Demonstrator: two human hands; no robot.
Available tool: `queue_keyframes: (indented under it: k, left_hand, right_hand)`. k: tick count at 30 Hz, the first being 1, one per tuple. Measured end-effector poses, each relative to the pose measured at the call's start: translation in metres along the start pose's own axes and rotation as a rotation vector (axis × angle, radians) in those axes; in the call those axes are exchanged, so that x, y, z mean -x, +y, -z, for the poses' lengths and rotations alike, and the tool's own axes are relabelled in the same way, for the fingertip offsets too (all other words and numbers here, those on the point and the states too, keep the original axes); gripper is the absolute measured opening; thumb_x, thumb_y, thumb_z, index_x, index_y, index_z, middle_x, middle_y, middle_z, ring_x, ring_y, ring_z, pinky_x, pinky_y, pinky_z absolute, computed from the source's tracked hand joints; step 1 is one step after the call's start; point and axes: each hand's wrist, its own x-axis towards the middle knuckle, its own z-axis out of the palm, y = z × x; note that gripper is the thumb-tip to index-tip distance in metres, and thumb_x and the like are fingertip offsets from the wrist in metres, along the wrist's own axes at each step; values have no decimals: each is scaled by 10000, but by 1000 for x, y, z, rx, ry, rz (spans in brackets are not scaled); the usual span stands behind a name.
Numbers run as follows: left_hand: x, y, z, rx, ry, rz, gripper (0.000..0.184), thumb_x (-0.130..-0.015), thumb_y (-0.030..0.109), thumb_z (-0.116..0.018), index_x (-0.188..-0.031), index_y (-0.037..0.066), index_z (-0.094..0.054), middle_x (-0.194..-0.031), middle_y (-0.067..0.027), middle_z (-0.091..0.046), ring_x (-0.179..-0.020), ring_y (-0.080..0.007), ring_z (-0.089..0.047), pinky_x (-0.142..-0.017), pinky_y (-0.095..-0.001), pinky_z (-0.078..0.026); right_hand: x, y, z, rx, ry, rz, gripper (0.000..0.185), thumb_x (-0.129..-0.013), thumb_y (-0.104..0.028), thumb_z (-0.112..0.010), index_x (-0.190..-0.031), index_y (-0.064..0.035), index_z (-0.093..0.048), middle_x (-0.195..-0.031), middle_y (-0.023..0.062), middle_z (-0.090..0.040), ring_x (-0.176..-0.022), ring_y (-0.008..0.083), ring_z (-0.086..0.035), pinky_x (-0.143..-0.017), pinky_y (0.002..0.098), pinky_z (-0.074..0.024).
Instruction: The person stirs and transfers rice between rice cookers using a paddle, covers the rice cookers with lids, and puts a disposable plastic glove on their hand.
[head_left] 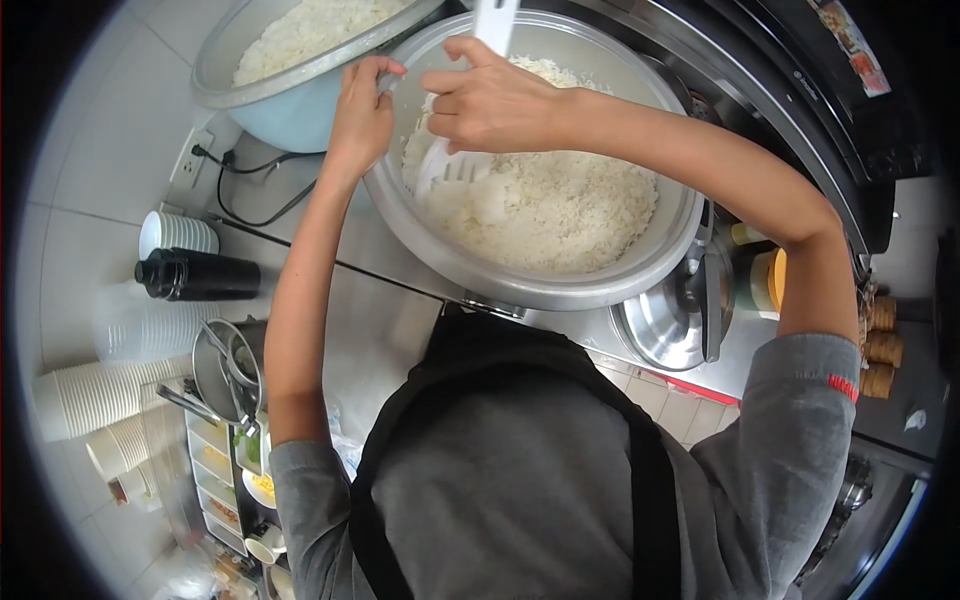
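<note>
A large round metal pot point(600, 290) full of cooked white rice point(570, 215) stands in front of me. My right hand point(490, 105) is wrapped around the shaft of a white slotted spoon point(495, 28), whose handle rises above the fist. The spoon's slotted head sits partly in the rice at the pot's left side. My left hand point(367, 112) holds the pot's left rim, fingertips bent over the edge; part of its grip is hidden. Beyond my left hand, a second, light-blue pot point(300, 105) with a metal rim also contains white rice.
A metal lid point(670, 310) lies right of the pot. Along the left wall are a black bottle point(205, 274), stacked cups point(110, 400), a metal pan with utensils point(228, 375) and food trays point(215, 470). A black cord point(250, 215) runs from the wall outlet.
</note>
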Motion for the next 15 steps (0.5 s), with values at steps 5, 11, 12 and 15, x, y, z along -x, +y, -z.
queue_keyframes:
  k: [5,11,12,15]
  left_hand:
    - [0,-4,-2,25,28,24,301,-807,-65,-450,-1070,65,-523,-1140,-168,-470,-1086,-332,-485,-914,-361,-391]
    - [-1,0,1,8,10,35,290,-813,-58,-470,-1074,59,-522,-1141,-169,-478,-1084,-331,-496,-919,-362,-394]
    - [-1,-3,0,8,14,25,285,-813,-50,-479,-1075,55,-521,-1142,-170,-478,-1084,-328,-498,-920,-363,-396]
    - [2,-1,-1,-3,75,61,297,-817,-2,-526,-1109,46,-503,-1143,-171,-476,-1078,-323,-504,-922,-366,-404]
  right_hand:
    - [23,-12,12,-37,7,-93,230,-690,-293,-705,-687,-83,-611,-631,-25,-574,-915,151,-497,-941,461,-305]
    - [57,-39,29,46,78,-175,181,-637,-213,-693,-616,-105,-549,-575,-27,-525,-889,124,-499,-921,405,-328]
    - [62,-42,35,55,67,-152,174,-638,-207,-688,-617,-105,-548,-574,-27,-523,-887,124,-500,-920,404,-330]
    - [65,-40,57,22,8,-70,144,-651,-195,-670,-634,-93,-569,-582,-24,-542,-919,134,-504,-923,410,-334]
